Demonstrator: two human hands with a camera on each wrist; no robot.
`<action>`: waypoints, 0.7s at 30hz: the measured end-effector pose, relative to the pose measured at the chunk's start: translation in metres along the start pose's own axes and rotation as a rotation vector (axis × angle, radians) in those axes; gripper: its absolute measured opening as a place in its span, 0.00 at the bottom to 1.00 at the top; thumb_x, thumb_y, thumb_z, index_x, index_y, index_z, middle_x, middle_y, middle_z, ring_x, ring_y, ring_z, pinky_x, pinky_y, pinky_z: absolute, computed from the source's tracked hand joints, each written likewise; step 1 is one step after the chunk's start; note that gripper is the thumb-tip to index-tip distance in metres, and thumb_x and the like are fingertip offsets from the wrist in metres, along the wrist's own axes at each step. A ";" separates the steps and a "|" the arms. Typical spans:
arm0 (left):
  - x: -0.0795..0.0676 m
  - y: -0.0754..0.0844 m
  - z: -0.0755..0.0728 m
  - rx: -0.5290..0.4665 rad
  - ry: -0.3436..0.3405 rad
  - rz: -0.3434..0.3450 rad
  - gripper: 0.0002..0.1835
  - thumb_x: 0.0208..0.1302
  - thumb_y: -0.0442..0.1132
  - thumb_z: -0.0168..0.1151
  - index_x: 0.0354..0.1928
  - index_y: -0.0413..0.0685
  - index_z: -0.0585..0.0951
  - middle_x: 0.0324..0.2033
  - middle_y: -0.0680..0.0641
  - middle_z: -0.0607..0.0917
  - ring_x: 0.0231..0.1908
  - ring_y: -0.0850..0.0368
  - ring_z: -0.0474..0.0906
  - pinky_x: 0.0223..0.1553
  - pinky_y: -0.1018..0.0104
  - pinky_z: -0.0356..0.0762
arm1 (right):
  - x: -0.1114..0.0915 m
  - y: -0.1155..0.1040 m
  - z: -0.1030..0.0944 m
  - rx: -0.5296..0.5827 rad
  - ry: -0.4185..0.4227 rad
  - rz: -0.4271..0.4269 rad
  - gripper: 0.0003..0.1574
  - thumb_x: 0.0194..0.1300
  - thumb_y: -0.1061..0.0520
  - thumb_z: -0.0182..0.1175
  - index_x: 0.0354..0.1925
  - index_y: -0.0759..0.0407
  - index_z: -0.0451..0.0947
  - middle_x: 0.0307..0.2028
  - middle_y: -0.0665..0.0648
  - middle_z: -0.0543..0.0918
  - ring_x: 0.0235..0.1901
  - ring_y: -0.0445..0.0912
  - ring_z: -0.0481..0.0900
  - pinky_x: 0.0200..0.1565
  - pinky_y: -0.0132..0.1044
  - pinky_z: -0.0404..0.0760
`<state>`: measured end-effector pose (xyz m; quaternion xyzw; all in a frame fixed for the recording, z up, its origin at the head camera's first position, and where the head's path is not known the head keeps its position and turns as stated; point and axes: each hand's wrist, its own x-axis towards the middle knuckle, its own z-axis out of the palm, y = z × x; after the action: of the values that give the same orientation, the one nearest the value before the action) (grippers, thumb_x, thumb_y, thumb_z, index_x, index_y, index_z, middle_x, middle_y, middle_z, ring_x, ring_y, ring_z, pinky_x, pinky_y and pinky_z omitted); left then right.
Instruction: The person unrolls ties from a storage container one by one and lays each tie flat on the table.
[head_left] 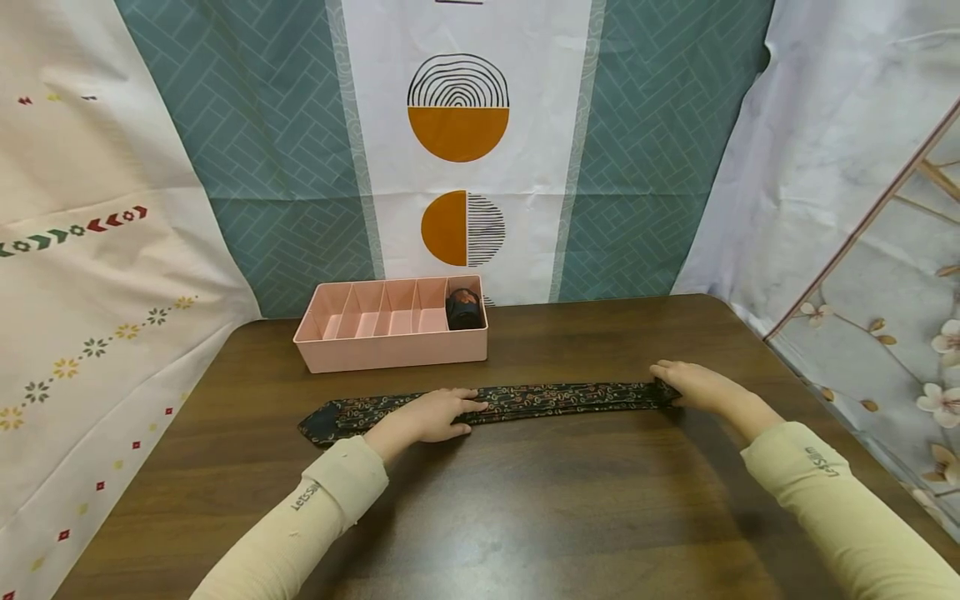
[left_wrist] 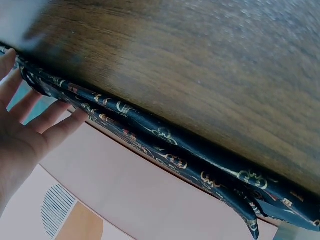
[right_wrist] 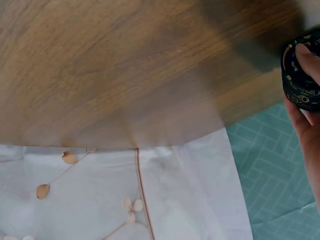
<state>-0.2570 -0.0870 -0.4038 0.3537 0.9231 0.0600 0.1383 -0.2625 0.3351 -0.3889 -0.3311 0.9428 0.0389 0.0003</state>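
A dark necktie (head_left: 570, 400) with a small gold and red pattern lies lengthwise across the table, folded into layers, its pointed end (head_left: 321, 423) at the left. My left hand (head_left: 437, 414) rests across its middle; in the left wrist view the fingers (left_wrist: 62, 125) are spread and fairly straight against the layered cloth (left_wrist: 150, 135). At the right end my right hand (head_left: 701, 388) grips the tie. The right wrist view shows the thumb and fingers round a thick, rounded bundle of that end (right_wrist: 300, 82), partly cut off by the frame edge.
Behind the tie stands a pink divided box (head_left: 397, 346). Its rightmost compartment holds a dark rolled item (head_left: 464, 309) with a reddish pattern. The brown table (head_left: 525, 517) meets hanging patterned cloths (head_left: 637, 167) at the back and sides.
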 end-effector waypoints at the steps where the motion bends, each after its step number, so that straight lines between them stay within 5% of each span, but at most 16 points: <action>1: 0.000 0.000 0.000 0.000 0.001 0.001 0.26 0.67 0.43 0.56 0.66 0.54 0.69 0.68 0.42 0.64 0.69 0.44 0.59 0.68 0.48 0.58 | -0.001 0.000 0.000 0.001 0.003 0.001 0.33 0.41 0.68 0.73 0.47 0.75 0.72 0.46 0.76 0.78 0.46 0.67 0.78 0.47 0.53 0.78; 9: -0.001 -0.002 0.000 0.003 0.014 0.014 0.25 0.67 0.43 0.56 0.66 0.52 0.69 0.68 0.41 0.64 0.68 0.44 0.60 0.67 0.47 0.58 | -0.006 0.005 0.001 0.017 0.016 0.027 0.38 0.41 0.68 0.72 0.52 0.78 0.70 0.47 0.78 0.77 0.46 0.67 0.78 0.47 0.54 0.78; 21: -0.001 0.000 -0.001 -0.017 0.007 0.016 0.25 0.67 0.42 0.56 0.66 0.51 0.70 0.68 0.41 0.64 0.69 0.43 0.59 0.68 0.47 0.57 | -0.005 0.010 0.002 -0.052 0.046 -0.017 0.26 0.37 0.68 0.75 0.39 0.65 0.78 0.38 0.63 0.81 0.39 0.59 0.79 0.42 0.51 0.80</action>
<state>-0.2569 -0.0879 -0.4028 0.3594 0.9203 0.0702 0.1379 -0.2646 0.3459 -0.3898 -0.3397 0.9384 0.0557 -0.0299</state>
